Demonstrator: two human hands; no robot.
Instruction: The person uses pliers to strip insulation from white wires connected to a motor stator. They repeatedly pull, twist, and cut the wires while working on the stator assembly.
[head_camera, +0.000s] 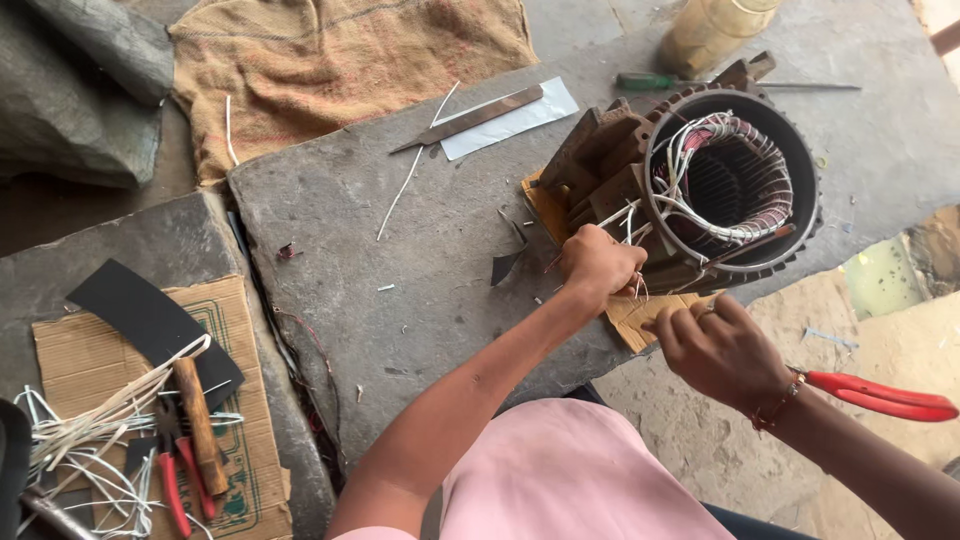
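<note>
I see my left hand (597, 262) clenched around a bunch of thin white wires (632, 222) that come out of the open end of a motor stator (730, 180), which lies on its side on the grey stone bench (420, 240) with a piece of cardboard (625, 315) under it. My right hand (715, 350) is just below the stator, closed on a tool with red handles (880, 395) that stick out past my wrist; the working end is hidden behind my fingers, so I cannot tell what it touches. Inside the stator's round housing I see copper windings bound with white sleeving. Behind it lie a flat metal blade (470, 117) on a white sheet (515, 120), a green-handled screwdriver (650, 81) and a yellowish plastic bottle (712, 30). At the far left, another cardboard sheet (235, 450) carries a wooden-handled tool (200, 425), red-handled pliers (172, 490), loose white sleeves (90, 440) and a black strip (150, 325). A burlap sack (340, 60) lies beyond.
</note>
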